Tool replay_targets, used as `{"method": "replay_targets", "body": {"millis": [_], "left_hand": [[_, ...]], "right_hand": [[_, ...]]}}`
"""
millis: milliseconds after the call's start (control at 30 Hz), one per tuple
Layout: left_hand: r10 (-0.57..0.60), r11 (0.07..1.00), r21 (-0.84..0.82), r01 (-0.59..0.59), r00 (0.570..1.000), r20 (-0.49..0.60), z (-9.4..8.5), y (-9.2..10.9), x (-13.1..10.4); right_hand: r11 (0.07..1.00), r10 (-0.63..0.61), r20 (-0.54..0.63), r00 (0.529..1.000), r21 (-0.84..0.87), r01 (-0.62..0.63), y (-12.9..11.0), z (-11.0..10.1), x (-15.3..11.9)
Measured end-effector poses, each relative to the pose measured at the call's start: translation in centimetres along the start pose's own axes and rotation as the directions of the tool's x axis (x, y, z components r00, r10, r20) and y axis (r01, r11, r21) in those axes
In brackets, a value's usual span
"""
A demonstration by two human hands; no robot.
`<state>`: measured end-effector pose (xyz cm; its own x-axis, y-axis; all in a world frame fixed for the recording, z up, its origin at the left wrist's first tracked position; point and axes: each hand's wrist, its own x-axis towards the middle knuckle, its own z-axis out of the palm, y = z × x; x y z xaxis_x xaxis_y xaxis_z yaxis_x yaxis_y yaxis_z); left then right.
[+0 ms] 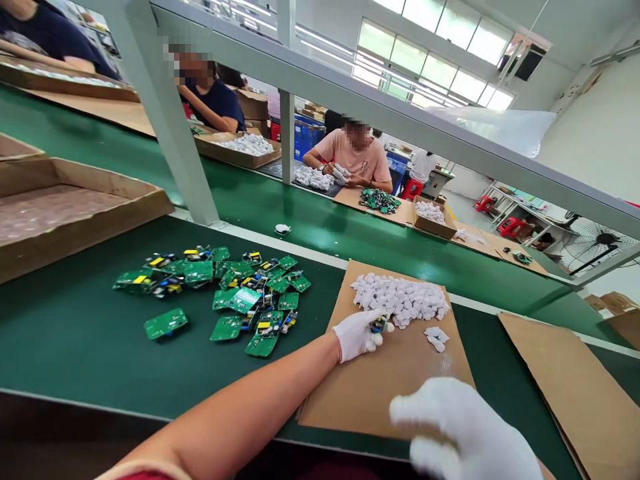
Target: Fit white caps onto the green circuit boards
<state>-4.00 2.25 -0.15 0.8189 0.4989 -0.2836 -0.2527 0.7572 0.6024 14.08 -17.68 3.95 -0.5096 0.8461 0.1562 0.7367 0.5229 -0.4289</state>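
Note:
My left hand (361, 335), in a white glove, is closed around a small green circuit board (379, 325) with yellow and dark components. It is at the near edge of a heap of small white pieces (400, 298) on a brown cardboard sheet (385, 393). A few loose white pieces (437, 338) lie just right of the heap. Nearer to me, my right hand (455, 423), also gloved, hovers over the sheet's front right corner. It is somewhat blurred, its thumb and fingers apart, with nothing visible between them. Left of the sheet, several green circuit boards (240, 300) lie in a loose pile.
A cardboard tray (75, 230) stands at the left, and another cardboard sheet (575, 387) lies at the right. Beyond a grey metal frame (185, 120) runs a green conveyor belt (310, 223) carrying one small item (283, 229). Several people sit working across it.

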Motion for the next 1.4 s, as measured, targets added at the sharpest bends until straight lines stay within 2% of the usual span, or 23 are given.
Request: {"method": "replay_targets", "body": {"millis": [33, 67, 100, 133, 167, 200, 267, 400, 500, 600, 667, 800, 900, 1000, 1100, 1233, 1333, 1400], "left_hand": [[-0.003, 1.0, 0.006, 0.004, 1.0, -0.015, 0.1, 0.0, 0.0], [-0.005, 1.0, 0.015, 0.005, 0.999, -0.034, 0.2, 0.0, 0.0], [-0.002, 1.0, 0.029, 0.004, 0.998, -0.057, 0.3, 0.0, 0.0], [0.004, 0.999, 0.043, 0.0, 0.997, -0.08, 0.4, 0.0, 0.1], [0.013, 0.998, 0.057, -0.008, 0.995, -0.097, 0.5, 0.0, 0.1], [0.023, 0.997, 0.069, -0.016, 0.994, -0.108, 0.6, -0.1, 0.1], [0.041, 0.996, 0.081, -0.032, 0.993, -0.111, 0.5, -0.2, 0.2], [0.055, 0.996, 0.07, -0.05, 0.996, -0.075, 0.4, -0.3, 0.0], [0.031, 0.999, 0.039, -0.028, 0.997, -0.075, 0.8, -0.3, -0.4], [-0.004, 1.0, -0.015, 0.003, 0.997, -0.072, 2.1, -0.1, -0.9], [-0.031, 0.999, -0.041, 0.028, 0.997, -0.067, 3.3, 0.0, -1.1], [-0.1, 0.992, -0.084, 0.094, 0.992, -0.073, 5.3, -0.1, -0.8], [-0.134, 0.983, -0.137, 0.122, 0.987, -0.084, 5.5, -0.7, 0.0], [-0.166, 0.975, -0.167, 0.15, 0.982, -0.088, 4.7, -1.6, 0.6], [-0.173, 0.973, -0.167, 0.16, 0.982, -0.071, 3.9, -2.3, 0.8], [-0.172, 0.967, -0.199, 0.159, 0.984, -0.054, 3.4, -2.4, 1.0], [-0.179, 0.965, -0.201, 0.17, 0.983, -0.029, 3.4, -2.1, 1.0], [-0.178, 0.964, -0.198, 0.176, 0.984, 0.004, 3.4, -2.0, 1.0]], "right_hand": [[0.997, 0.082, -0.038, 0.996, -0.007, -0.082, 1.2, -0.7, 1.5], [0.956, 0.291, -0.118, 0.949, 0.01, -0.292, 2.4, -1.1, 2.8], [0.888, 0.457, -0.191, 0.869, 0.037, -0.459, 3.7, -1.3, 3.7], [0.822, 0.558, -0.273, 0.784, 0.054, -0.567, 4.9, -1.2, 4.2], [0.77, 0.609, -0.369, 0.702, 0.066, -0.634, 6.2, -0.8, 4.5], [0.739, 0.619, -0.451, 0.644, 0.055, -0.671, 7.4, -0.4, 4.5], [0.73, 0.57, -0.539, 0.62, -0.014, -0.684, 9.3, 0.7, 4.2], [0.745, 0.476, -0.614, 0.63, -0.098, -0.659, 11.4, 2.0, 3.4], [0.732, 0.479, -0.664, 0.575, -0.061, -0.679, 12.0, 2.3, 2.9], [0.689, 0.519, -0.676, 0.523, -0.031, -0.724, 12.3, 2.5, 2.4], [0.69, 0.534, -0.652, 0.538, -0.03, -0.723, 12.2, 2.6, 2.3], [0.739, 0.523, -0.603, 0.603, -0.032, -0.673, 11.4, 2.7, 2.7], [0.768, 0.534, -0.56, 0.634, 0.007, -0.641, 10.8, 2.3, 3.3], [0.807, 0.487, -0.552, 0.677, -0.012, -0.591, 10.7, 2.0, 3.7], [0.817, 0.454, -0.588, 0.67, -0.025, -0.576, 11.0, 2.3, 3.6], [0.759, 0.562, -0.557, 0.612, 0.054, -0.649, 10.7, 2.8, 3.2], [0.75, 0.592, -0.509, 0.625, 0.062, -0.659, 10.2, 2.6, 3.2], [0.747, 0.569, -0.509, 0.646, -0.01, -0.665, 10.0, 2.2, 3.6]]}}
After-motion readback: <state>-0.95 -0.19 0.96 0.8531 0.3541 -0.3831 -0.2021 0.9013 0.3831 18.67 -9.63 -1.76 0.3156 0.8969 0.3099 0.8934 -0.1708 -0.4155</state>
